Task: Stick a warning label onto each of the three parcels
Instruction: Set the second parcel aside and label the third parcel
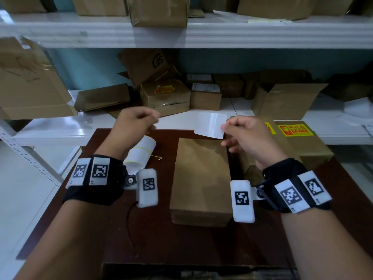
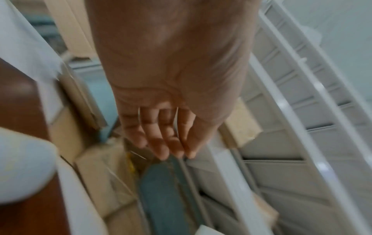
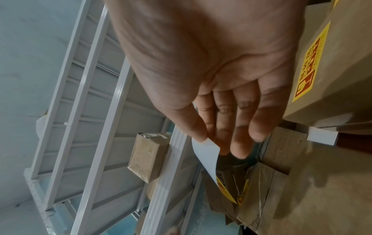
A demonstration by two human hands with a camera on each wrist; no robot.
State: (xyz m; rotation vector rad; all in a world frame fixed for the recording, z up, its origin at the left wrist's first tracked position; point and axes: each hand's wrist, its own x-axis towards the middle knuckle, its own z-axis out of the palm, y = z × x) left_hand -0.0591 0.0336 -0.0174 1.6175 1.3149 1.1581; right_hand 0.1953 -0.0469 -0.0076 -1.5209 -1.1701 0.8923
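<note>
- The right hand held a warning label by its right-hand edge, thumb and forefinger pinching the sheet; the other fingers hung loosely curled beneath it.
- The label was in the air above the far end of the plain parcel, not touching it. In the head view its white back faced the camera; the right wrist view showed yellow print on its other face.
- Its long axis ran roughly left to right, slightly tilted, crosswise to the parcel, whose long axis ran away from the person on the brown desk.
- The left hand hovered just left of the label, apart from it, fingers curled. A thin sliver seemed to sit between them in the blurred left wrist view, but I cannot tell whether that grip held anything.
- A roll of labels lay on the desk below the left hand.
- A second parcel stood right of the plain one, already bearing a yellow label on top.
- Judged from its look, the label would be light, limp and tacky once peeled, prone to curl or stick to itself, so it is best held by opposite edges and kept taut.
- The parcel looked stiff and flat-topped, a fair surface for pressing down.
</note>
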